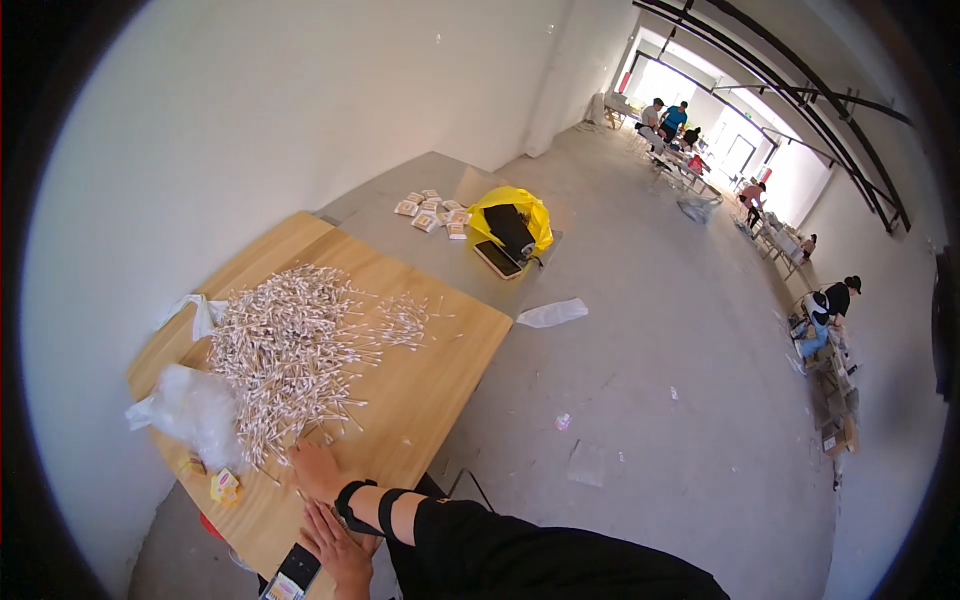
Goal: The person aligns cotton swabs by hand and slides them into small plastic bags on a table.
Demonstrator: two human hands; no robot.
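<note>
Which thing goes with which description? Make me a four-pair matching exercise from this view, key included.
Things
1. Cotton swabs
2. Yellow bag
3. Translucent bag
4. Small square packs

Descriptions
A. crumpled, next to the swabs
B. loosely grouped on the grey table
C. heaped and scattered on the wooden table
D. open, with a dark object inside

Pairs: 1-C, 2-D, 3-A, 4-B

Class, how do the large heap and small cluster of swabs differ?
The heap spreads wide; the cluster covers far less. The heap is thickly layered, while the cluster is thin, with the table showing through. The heap borders the clear bag; the cluster doesn't. Both lie loose on that table.
</note>
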